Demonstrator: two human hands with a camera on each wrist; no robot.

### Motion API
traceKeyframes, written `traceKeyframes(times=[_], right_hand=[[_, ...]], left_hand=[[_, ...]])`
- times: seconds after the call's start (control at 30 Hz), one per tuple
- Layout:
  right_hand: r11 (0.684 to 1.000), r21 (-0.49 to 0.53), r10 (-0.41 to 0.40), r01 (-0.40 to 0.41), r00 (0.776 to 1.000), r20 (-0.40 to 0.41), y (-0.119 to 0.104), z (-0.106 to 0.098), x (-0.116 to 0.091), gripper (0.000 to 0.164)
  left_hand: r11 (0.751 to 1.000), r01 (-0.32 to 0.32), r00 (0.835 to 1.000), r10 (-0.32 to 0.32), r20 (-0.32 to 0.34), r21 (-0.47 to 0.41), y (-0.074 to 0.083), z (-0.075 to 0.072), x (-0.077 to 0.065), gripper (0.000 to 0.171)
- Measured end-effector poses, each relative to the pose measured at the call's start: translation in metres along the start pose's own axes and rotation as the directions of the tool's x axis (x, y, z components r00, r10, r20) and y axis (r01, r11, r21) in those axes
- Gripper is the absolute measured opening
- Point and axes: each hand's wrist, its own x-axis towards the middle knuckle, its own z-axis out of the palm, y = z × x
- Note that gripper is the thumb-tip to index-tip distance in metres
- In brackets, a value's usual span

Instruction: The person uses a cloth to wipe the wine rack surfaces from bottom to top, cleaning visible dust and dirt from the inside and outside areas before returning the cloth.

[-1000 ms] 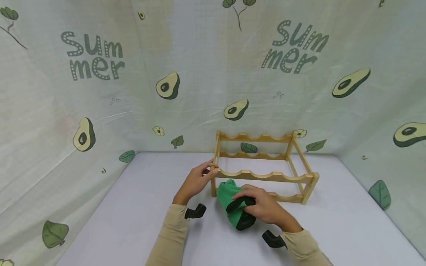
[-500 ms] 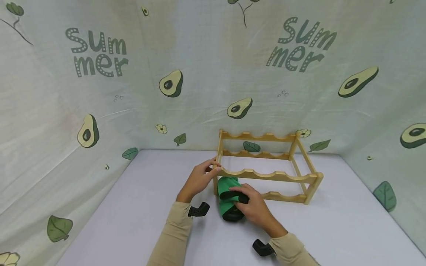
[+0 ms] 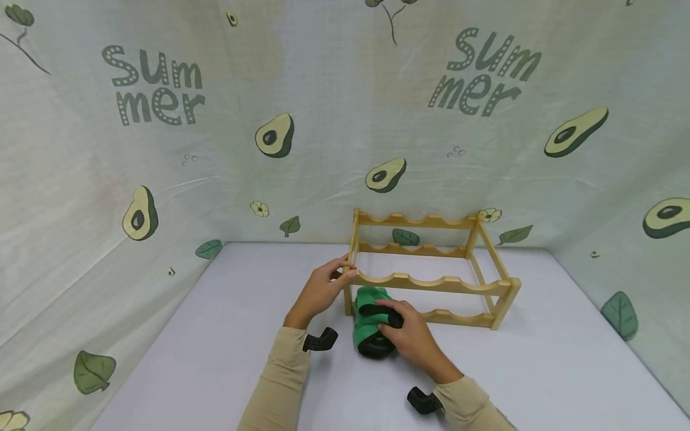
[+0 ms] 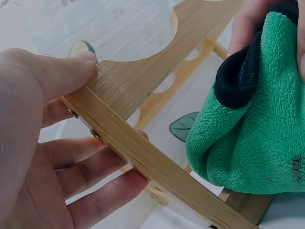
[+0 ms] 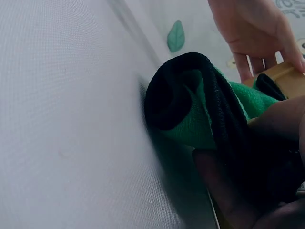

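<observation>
A bamboo-coloured wooden wine rack (image 3: 431, 284) with scalloped rails stands at the back of the table. My left hand (image 3: 318, 294) grips its front left corner; in the left wrist view the thumb lies on top of the post (image 4: 157, 160) and the fingers are behind it. My right hand (image 3: 415, 338) pinches a bunched green terry cloth (image 4: 267, 138) with black edging, thumb on one side and fingers on the other. The cloth is against the left end of the lower front rail (image 3: 458, 319). Its rolled black edge (image 5: 167, 95) hangs close over the table in the right wrist view.
The white table (image 3: 237, 311) carries the rack, its back edge meeting a hanging fabric backdrop (image 3: 323, 90) printed with avocados, leaves and lettering. Black camera mounts (image 3: 321, 340) stick out at both wrists.
My right hand has moved the cloth left and slightly away from me, closer to the rack's front left post; over the last half second it barely moves. The left hand keeps its grip.
</observation>
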Motion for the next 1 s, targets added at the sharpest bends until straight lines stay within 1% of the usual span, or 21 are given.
traceKeyframes(times=[0.17, 0.3, 0.5, 0.63, 0.7, 0.87, 1.0], right_hand=[[1.000, 0.003, 0.020, -0.020, 1.000, 0.000, 0.0018, 0.0006, -0.0002, 0.047], [1.000, 0.006, 0.030, -0.030, 1.000, 0.001, 0.0024, 0.0005, -0.0003, 0.048], [1.000, 0.004, 0.030, -0.030, 0.999, -0.020, 0.0034, -0.0017, -0.0006, 0.047], [0.999, -0.002, 0.035, -0.035, 0.999, -0.019, 0.0048, -0.0027, -0.0004, 0.047], [0.999, 0.000, 0.038, -0.038, 0.999, -0.018, 0.0053, -0.0031, -0.0004, 0.047], [0.999, 0.005, 0.036, -0.036, 0.999, -0.019, 0.0049, -0.0039, -0.0014, 0.047], [1.000, 0.001, 0.028, -0.028, 0.999, -0.024, 0.0042, -0.0043, -0.0025, 0.047]], left_hand=[[1.000, 0.001, 1.000, -0.001, 0.000, 0.000, -0.0017, -0.0004, -0.0011, 0.032], [1.000, 0.007, 1.000, -0.007, -0.006, -0.011, -0.0029, -0.0003, -0.0013, 0.028], [1.000, 0.004, 1.000, -0.004, -0.008, -0.015, -0.0032, 0.0001, -0.0011, 0.027], [1.000, 0.006, 1.000, -0.006, -0.009, -0.015, -0.0033, 0.0003, -0.0013, 0.026], [1.000, 0.007, 1.000, -0.007, -0.010, -0.013, -0.0040, 0.0006, -0.0007, 0.027], [1.000, 0.002, 1.000, -0.002, -0.005, -0.008, -0.0052, 0.0012, 0.0003, 0.037], [1.000, 0.002, 1.000, -0.002, -0.004, -0.006, -0.0051, 0.0012, -0.0001, 0.037]])
